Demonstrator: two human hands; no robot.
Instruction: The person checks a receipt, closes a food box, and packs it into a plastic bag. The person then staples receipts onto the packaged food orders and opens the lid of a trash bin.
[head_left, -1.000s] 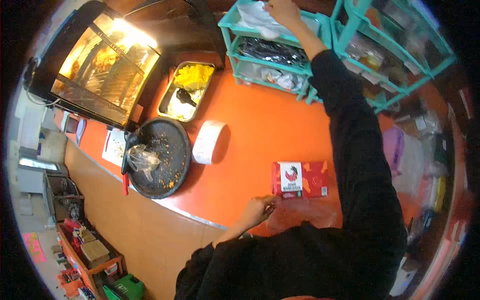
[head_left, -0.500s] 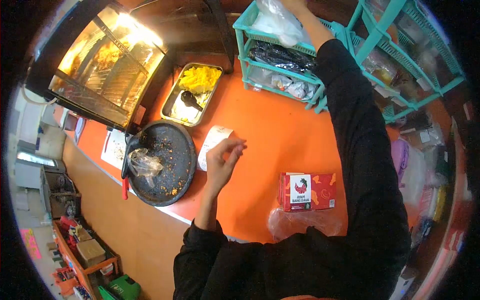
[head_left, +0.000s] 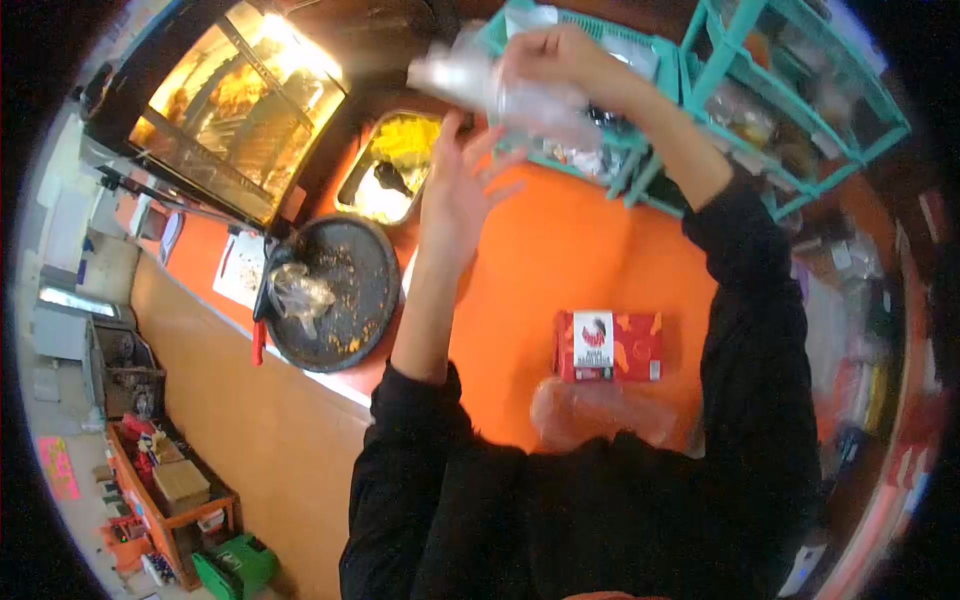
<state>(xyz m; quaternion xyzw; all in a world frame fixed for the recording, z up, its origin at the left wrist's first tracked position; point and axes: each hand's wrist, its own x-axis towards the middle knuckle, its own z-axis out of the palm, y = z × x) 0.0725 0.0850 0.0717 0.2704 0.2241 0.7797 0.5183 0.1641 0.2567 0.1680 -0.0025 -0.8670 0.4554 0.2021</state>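
Right hand (head_left: 565,68): fingers pinch a motion-blurred, translucent plastic bag (head_left: 468,88) in front of the turquoise rack (head_left: 668,72), presumably at one end so the rest hangs loose. Left hand (head_left: 455,195) raised just below, fingers spread, perhaps to give the film room; contact cannot be told. Red box (head_left: 635,348) rests on the orange bench (head_left: 560,260), well apart, probably leaving both hands free.

To your left glowed a glass cabinet (head_left: 235,125); near it, a metal tray (head_left: 355,163) and dark round dish (head_left: 330,240) sat on the counter (head_left: 545,260).
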